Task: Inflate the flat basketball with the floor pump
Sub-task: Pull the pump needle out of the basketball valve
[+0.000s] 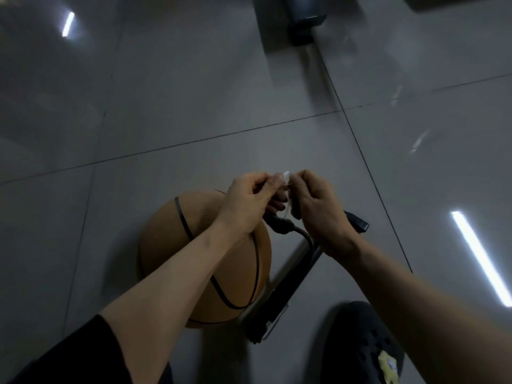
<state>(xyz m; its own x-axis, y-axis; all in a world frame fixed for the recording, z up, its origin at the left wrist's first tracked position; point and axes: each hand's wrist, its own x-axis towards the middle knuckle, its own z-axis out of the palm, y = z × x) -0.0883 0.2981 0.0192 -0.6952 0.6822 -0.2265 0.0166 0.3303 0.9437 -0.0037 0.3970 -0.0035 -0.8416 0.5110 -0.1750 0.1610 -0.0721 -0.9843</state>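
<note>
Pinching a small pale piece (286, 177) between both hands, left hand (249, 203), right hand (318, 209), basketball (210, 261) just below.

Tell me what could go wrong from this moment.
1. Both hands, left and right, pinch a small pale part above the ball; it may slip and fall to the floor.
2. Nothing holds the ball, so it could roll.
3. The pump lies flat, its hose bent under the hands; a tug might kink it.

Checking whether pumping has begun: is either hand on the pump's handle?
No: the left hand and right hand both pinch a small pale piece above the basketball; the pump lies untouched.
</note>
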